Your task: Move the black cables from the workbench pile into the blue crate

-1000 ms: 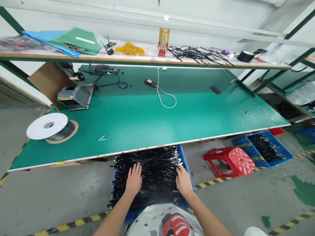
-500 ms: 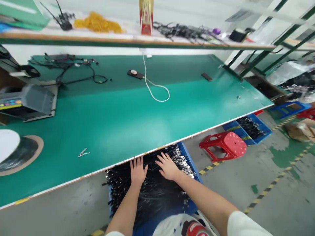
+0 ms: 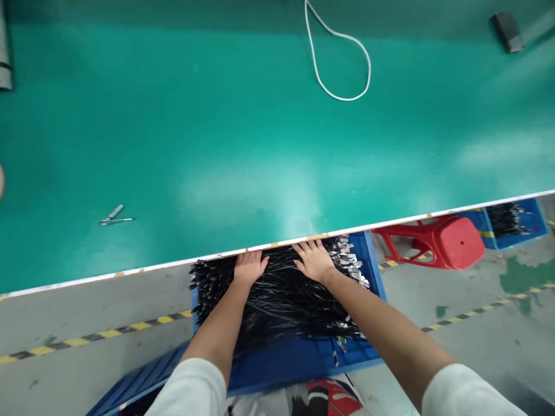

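Observation:
A heap of black cables [image 3: 281,294] with silvery connectors on its right side fills much of a blue crate [image 3: 370,260] below the table's front edge. My left hand [image 3: 250,267] lies flat on the cables with its fingers apart, their tips near the edge of the table. To its right, my right hand [image 3: 314,260] rests palm down on the same heap, fingers spread, close to the connectors. Neither hand is wrapped round a cable.
The green table [image 3: 243,144] spans the view ahead, its white edge just beyond my fingers. On it are metal tweezers [image 3: 116,218], a white cord [image 3: 342,98] and a dark box [image 3: 508,32]. A red stool [image 3: 462,242] and another blue crate [image 3: 537,222] stand right.
The view has tilted down and come closer, so the shelf is out of frame. More of the crate's near side shows. Both hands are still flat on the cables.

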The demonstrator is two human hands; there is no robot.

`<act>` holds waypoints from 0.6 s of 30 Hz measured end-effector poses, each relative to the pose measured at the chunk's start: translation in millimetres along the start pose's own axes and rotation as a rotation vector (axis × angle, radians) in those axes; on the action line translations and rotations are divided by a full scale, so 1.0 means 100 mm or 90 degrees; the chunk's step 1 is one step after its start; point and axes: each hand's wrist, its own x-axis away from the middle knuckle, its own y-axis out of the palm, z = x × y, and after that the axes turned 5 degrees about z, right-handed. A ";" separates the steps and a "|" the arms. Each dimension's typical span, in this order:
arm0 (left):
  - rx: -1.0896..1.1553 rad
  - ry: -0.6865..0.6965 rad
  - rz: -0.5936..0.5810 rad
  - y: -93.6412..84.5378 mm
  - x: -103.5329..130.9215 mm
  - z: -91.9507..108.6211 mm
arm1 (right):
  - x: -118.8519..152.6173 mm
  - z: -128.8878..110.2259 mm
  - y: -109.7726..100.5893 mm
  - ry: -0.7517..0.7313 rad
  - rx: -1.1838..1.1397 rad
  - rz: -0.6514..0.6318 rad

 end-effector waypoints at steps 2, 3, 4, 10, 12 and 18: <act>-0.010 0.004 0.004 -0.02 0.00 0.02 | 0.00 -0.01 0.02 0.002 0.008 0.006; -0.018 0.007 0.012 -0.05 0.01 0.04 | 0.00 -0.01 0.03 0.003 0.011 0.013; -0.027 0.009 0.020 -0.10 0.03 0.06 | 0.01 -0.01 0.04 0.004 0.014 0.022; -0.086 0.012 0.118 -0.47 0.43 0.02 | 0.04 0.01 0.10 -0.008 0.010 0.055; -0.113 -0.007 0.120 -0.54 0.57 -0.09 | 0.05 0.02 0.14 -0.014 0.016 0.074; -0.092 -0.041 0.022 -0.33 0.55 -0.32 | 0.05 0.05 0.30 -0.042 0.049 0.122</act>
